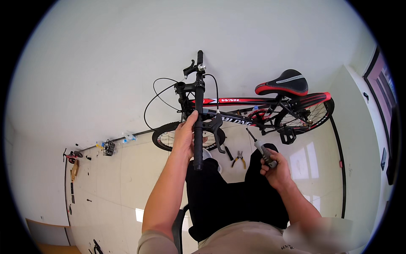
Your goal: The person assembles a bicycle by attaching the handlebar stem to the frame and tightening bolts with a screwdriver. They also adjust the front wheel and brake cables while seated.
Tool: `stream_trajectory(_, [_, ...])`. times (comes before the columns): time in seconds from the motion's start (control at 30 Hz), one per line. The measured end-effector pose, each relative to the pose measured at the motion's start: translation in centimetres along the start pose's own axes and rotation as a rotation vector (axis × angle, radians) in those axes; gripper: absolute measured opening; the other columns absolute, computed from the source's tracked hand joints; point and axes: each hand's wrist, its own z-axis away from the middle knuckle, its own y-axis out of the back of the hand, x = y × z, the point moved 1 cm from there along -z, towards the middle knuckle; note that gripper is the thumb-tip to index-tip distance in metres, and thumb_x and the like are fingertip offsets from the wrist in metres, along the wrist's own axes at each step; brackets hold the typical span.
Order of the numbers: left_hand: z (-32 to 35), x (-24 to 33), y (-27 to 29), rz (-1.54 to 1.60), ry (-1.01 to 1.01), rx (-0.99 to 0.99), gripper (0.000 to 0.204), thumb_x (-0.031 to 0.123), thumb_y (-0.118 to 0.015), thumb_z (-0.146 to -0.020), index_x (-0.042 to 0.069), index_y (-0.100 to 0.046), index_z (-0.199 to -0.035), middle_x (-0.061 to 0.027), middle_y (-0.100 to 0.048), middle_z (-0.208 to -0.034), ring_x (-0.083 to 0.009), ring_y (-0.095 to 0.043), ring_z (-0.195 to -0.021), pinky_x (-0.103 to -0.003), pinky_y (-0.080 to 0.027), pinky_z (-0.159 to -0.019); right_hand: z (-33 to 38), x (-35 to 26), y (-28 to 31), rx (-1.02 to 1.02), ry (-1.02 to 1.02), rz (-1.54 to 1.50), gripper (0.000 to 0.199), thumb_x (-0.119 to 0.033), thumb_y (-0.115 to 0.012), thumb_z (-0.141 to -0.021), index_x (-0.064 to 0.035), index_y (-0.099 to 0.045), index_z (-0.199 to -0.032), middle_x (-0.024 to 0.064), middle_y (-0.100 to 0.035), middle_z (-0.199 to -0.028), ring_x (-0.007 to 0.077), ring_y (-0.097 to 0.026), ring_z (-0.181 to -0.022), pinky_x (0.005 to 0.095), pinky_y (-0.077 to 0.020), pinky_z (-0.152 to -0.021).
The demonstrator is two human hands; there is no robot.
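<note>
A black and red bicycle [237, 101] stands side-on in front of me, with its handlebar [198, 95] pointing toward me. My left hand [185, 136] is closed round the near part of the bar; its thumb lies on top, and most of its fingers are hidden. Just right of that hand a black brake lever [218, 127] juts out from the bar. My right hand [277, 169] grips a screwdriver [265, 153] by its grey and dark handle above my right knee. The tip points up and left toward the frame, apart from it.
Pliers with yellow handles [238, 160] and a black-handled tool [229, 153] lie on the floor between my knees. The black and red saddle [282, 84] is at right, near the wall. Farther left are a black wire basket [108, 147], a cardboard piece [75, 170] and scattered small parts.
</note>
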Motion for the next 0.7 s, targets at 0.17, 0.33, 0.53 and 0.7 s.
stream_trajectory(0.17, [-0.5,1.3,-0.8,-0.212,-0.044,-0.126,0.051,0.041,-0.078,-0.085,0.002,-0.063,-0.113,-0.0052,-0.063,-0.096,-0.0154,-0.061,-0.081,-0.034,-0.056,-0.068,0.0,-0.1,0.1,0.026,0.007,-0.008,0.049,-0.019,-0.046,-0.089,-0.0038,-0.049,-0.135,0.0098,-0.055,-0.088,0.0175,-0.047,-0.065,0.0352,-0.0435,-0.065])
stream_trajectory(0.33, [-1.6,1.5,-1.2,-0.060,0.079,-0.262,0.033,0.027,-0.075,-0.089,0.004,-0.066,-0.111,-0.0087,-0.070,-0.102,-0.0183,-0.067,-0.092,-0.034,-0.055,-0.077,0.2,-0.4,-0.3,0.007,0.054,0.040,0.047,-0.016,-0.047,-0.088,-0.0014,-0.051,-0.132,0.0105,-0.056,-0.088,0.0172,-0.047,-0.066,0.0345,-0.0438,-0.064])
stream_trajectory(0.53, [-3.1,0.0,-0.8,0.214,0.080,-0.348,0.032,0.026,-0.067,-0.096,0.003,-0.063,-0.118,-0.0126,-0.070,-0.108,-0.0230,-0.068,-0.102,-0.039,-0.052,-0.090,1.5,-1.2,-3.9,-0.081,0.247,0.233,0.045,-0.010,-0.049,-0.085,0.0012,-0.055,-0.128,0.0131,-0.059,-0.090,0.0172,-0.049,-0.066,0.0347,-0.0457,-0.064])
stream_trajectory(0.7, [-2.5,0.2,-1.1,0.284,0.027,-0.374,0.036,0.029,-0.067,-0.096,0.002,-0.062,-0.120,-0.0144,-0.071,-0.109,-0.0238,-0.068,-0.106,-0.042,-0.056,-0.090,1.2,-1.2,-7.4,-0.175,0.390,0.461,0.040,-0.004,-0.051,-0.089,0.0008,-0.058,-0.129,0.0097,-0.061,-0.087,0.0121,-0.052,-0.066,0.0282,-0.0457,-0.062])
